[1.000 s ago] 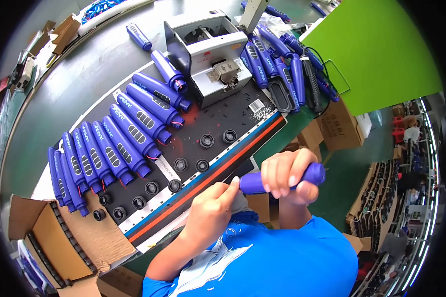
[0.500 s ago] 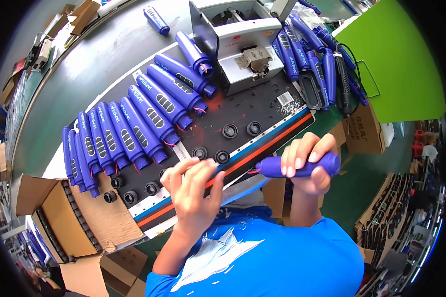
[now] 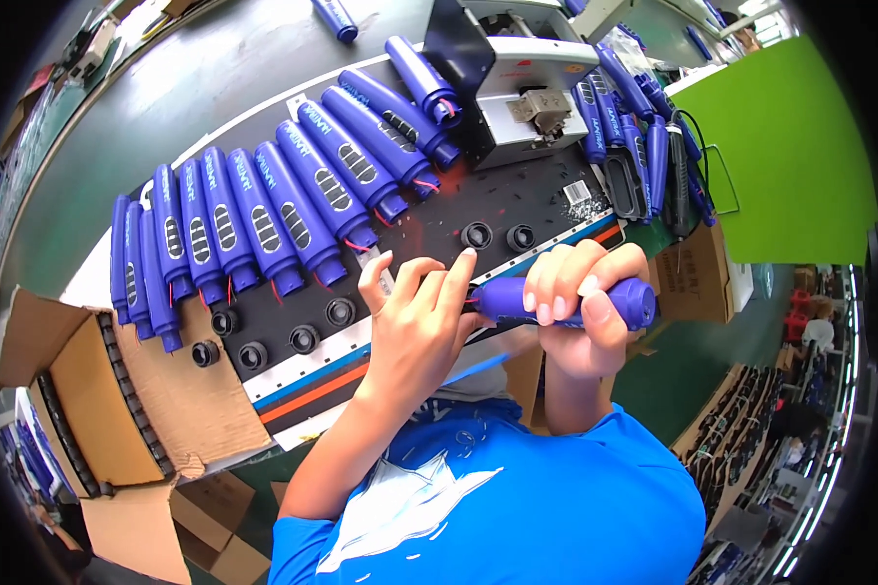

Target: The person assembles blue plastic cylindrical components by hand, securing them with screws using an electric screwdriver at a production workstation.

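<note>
A purple cylindrical handle (image 3: 509, 300) lies level in my right hand (image 3: 585, 307), whose fingers and thumb wrap round its body. Its narrow end, with red wire at the tip, points left. My left hand (image 3: 412, 310) is right at that end, thumb close to the wire and index finger raised above it, the fingers spread. Whether the left fingertips touch the wire cannot be made out. Behind my hands, black ring-shaped caps (image 3: 477, 236) lie on the dark mat (image 3: 429, 229). More such caps (image 3: 303, 338) lie left of my left hand.
A row of purple handles (image 3: 263, 229) with red wires fills the mat's left side. Beyond stands a grey metal machine (image 3: 527, 107); more handles (image 3: 634, 146) are piled to its right. An open cardboard box (image 3: 112, 400) sits front left, a green panel (image 3: 780, 146) far right.
My left hand has moved right, up to the handle's wire end. The right hand has brought the handle slightly left. The whole view has shifted, the bench now appearing higher and the machine further right.
</note>
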